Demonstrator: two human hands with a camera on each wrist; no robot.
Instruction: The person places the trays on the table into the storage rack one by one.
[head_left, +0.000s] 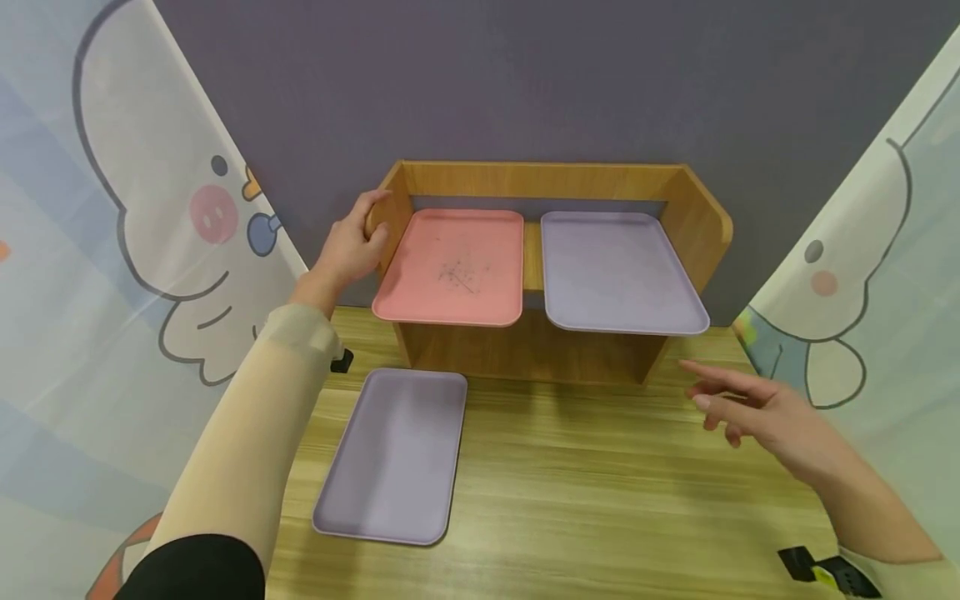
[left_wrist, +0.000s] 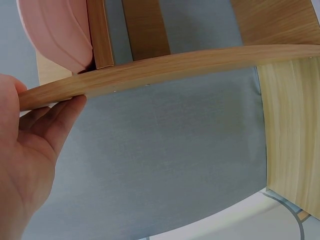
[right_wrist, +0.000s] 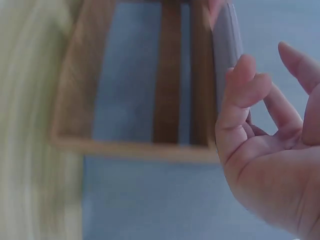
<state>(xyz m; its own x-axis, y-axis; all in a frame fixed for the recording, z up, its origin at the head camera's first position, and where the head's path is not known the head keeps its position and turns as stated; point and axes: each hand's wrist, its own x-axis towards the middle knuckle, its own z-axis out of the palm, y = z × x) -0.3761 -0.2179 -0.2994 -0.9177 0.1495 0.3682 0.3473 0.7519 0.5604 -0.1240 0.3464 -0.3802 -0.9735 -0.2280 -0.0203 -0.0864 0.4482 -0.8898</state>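
L hand (head_left: 352, 242) grips L side panel of light-brown wooden two-tier shelf unit (head_left: 543, 181), thumb one side, fingers other. R hand (head_left: 757, 408) in air near unit's R front, fingers loosely spread, partly bent. Upper tier: rect. pink tray w/ rounded corners (head_left: 450, 271), dark specks mid, on L; rect. pale-lilac tray w/ rounded corners (head_left: 622, 271) on R, narrow gap btwn. Both jut past front edge. 2nd rect. lilac tray (head_left: 397, 458) flat on yellowish wood-grain surface (head_left: 570, 467), L front of unit. Dark-grey backdrop (head_left: 525, 83) behind; pale cartoon-print cloth (head_left: 187, 250) L side.
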